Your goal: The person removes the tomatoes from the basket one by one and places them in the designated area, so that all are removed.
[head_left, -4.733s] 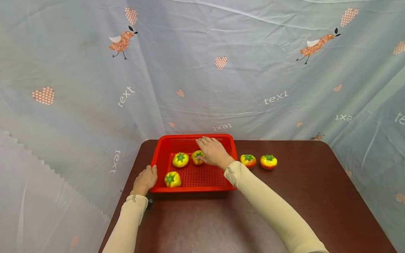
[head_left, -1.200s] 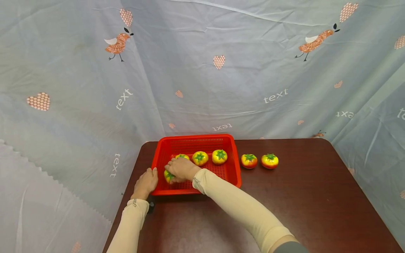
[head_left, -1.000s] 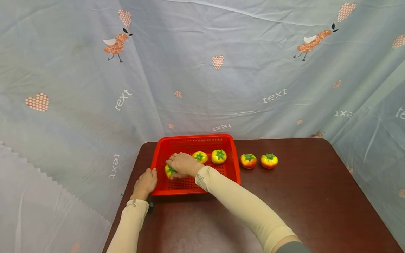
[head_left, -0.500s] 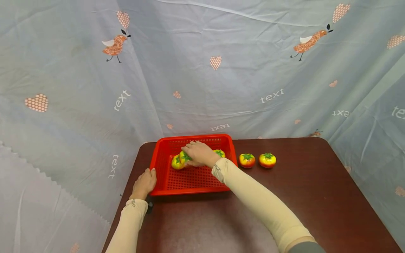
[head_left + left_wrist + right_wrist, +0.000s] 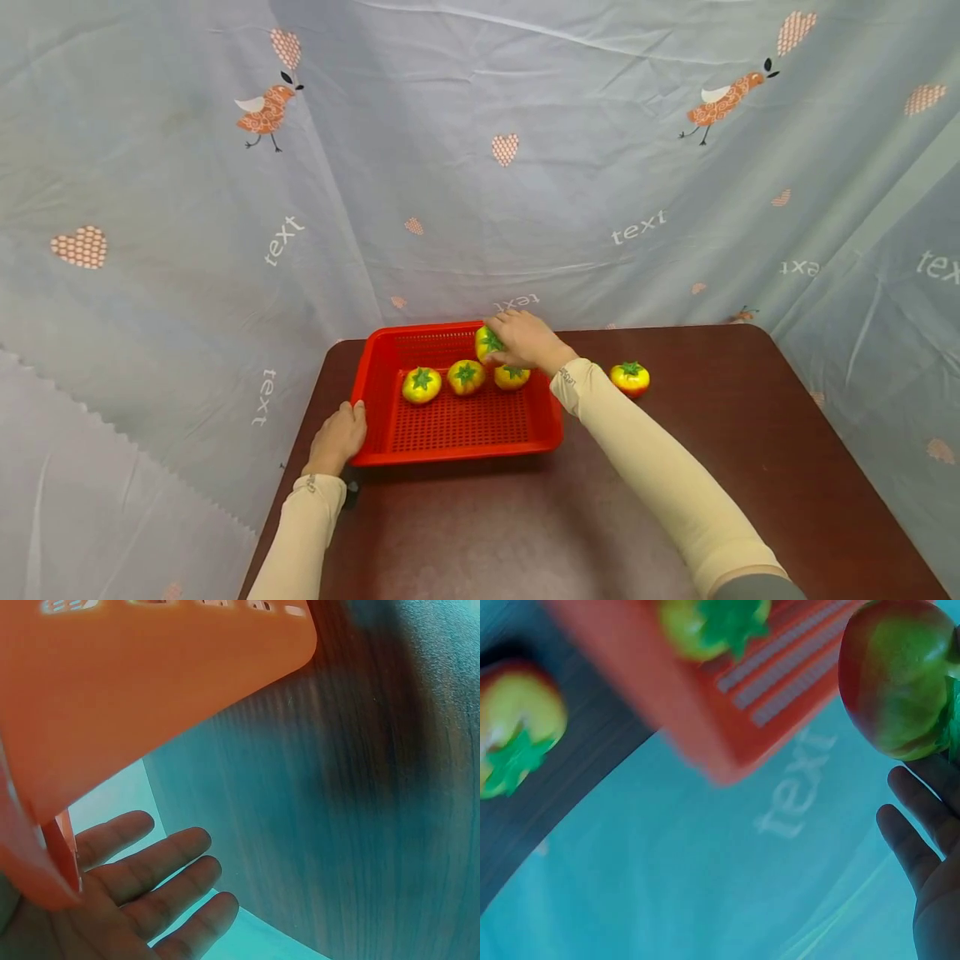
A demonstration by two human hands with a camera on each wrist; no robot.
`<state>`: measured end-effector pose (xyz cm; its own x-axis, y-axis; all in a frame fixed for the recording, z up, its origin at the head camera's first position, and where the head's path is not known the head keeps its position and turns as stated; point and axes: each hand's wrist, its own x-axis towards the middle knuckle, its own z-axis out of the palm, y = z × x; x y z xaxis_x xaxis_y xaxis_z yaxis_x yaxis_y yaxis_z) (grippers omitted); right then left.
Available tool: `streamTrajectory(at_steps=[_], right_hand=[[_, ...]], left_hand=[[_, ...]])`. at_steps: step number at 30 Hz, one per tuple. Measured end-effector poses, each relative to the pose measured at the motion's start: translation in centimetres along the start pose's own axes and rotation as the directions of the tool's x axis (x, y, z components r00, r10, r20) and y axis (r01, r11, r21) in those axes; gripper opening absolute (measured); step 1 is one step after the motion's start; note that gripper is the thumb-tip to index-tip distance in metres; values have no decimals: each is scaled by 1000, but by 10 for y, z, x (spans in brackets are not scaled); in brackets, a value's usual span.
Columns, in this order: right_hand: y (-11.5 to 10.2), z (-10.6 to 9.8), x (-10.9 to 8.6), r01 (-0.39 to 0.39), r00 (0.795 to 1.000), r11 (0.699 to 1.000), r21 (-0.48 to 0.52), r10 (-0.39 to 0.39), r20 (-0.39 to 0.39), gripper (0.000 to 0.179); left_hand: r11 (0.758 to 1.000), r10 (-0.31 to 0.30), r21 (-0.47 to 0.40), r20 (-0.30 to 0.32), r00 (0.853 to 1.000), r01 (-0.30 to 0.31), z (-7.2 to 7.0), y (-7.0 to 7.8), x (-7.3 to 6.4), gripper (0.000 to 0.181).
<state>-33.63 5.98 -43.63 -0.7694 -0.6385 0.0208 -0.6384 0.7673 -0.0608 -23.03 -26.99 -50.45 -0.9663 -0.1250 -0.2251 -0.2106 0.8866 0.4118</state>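
A red plastic basket [image 5: 457, 456] stands on the table. Inside, in a row, are three yellow-green tomatoes, artificial-looking, with green leafy tops: a left one [image 5: 422, 385], a middle one [image 5: 466, 377] and a right one [image 5: 512, 377]. Over the basket's back rim my right hand [image 5: 521, 340] grips a fourth tomato [image 5: 489, 342], whose red underside [image 5: 892, 675] shows in the right wrist view. My left hand [image 5: 339, 433] rests at the basket's left rim. In the left wrist view its fingers [image 5: 157, 862] extend loosely outside the rim [image 5: 45, 862], which lies against the palm near the thumb.
Another tomato [image 5: 630, 379] sits on the dark brown table [image 5: 720, 450] right of the basket, close to my right sleeve [image 5: 660, 467]. A grey patterned curtain [image 5: 465, 233] hangs right behind the table.
My right hand has lifted the tomato from the basket's front left and carried it right and up to the back rim. The left hand stays at the basket's side.
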Motion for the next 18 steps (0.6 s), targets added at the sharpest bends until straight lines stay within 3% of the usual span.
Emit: streamTrajectory(at_steps=[7,18], right_hand=[[52,-3,-29,-117,991,991,59,120,-53,70],[135,2,-105,-313,942,935,164,327,-68,64]], left_hand=[[1000,-6,-6,-7,1000,6,1,-2,1,53],[1000,6,-4,-25,1000,-6,6,-5,5,52]])
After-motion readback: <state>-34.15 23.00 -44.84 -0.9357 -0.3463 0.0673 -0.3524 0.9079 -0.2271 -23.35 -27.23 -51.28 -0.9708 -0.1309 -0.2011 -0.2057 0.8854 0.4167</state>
